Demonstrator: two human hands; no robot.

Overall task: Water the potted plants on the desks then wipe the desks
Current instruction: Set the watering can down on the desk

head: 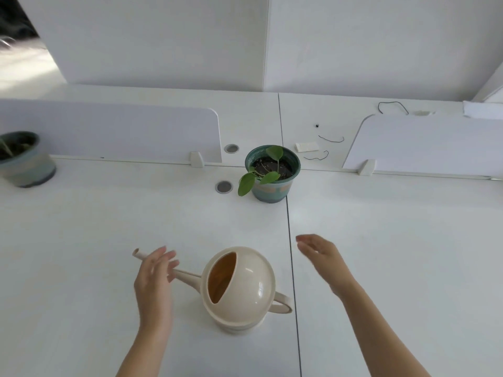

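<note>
A cream watering can stands upright on the white desk in front of me, its spout pointing left and its handle to the right. My left hand hovers open over the spout, fingers spread, holding nothing. My right hand is open to the right of the can, apart from the handle. A green pot with a small leafy plant stands at the back, on the seam between two desks. A second potted plant sits at the far left edge, partly cut off.
White divider panels stand along the back of the desks. Two round cable grommets lie left of the middle pot. Thin wires and a white scrap lie behind it on the far desk.
</note>
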